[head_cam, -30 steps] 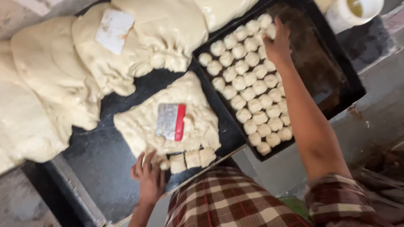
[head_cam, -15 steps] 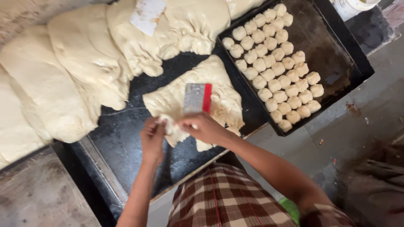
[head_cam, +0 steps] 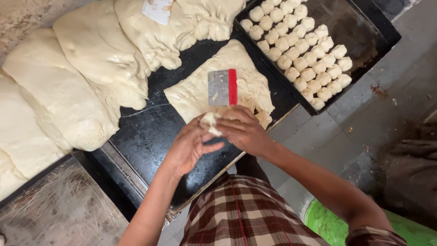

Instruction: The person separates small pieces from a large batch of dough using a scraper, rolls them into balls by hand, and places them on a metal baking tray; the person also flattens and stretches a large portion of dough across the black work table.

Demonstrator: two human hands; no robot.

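My left hand and my right hand meet over the near edge of a black work surface, both closed around a small piece of dough. Just beyond them lies a flattened slab of dough with a metal scraper with a red handle resting on top. To the far right a black tray holds several rows of small round dough balls.
Large pale masses of dough cover the left and far side of the surface, one with a white scraper on it. A grey floor lies to the right. A green tub rim shows below my right arm.
My right hand came back from the tray to the slab's near edge. Both hands now hold a small dough piece between them. The view has shifted a little.
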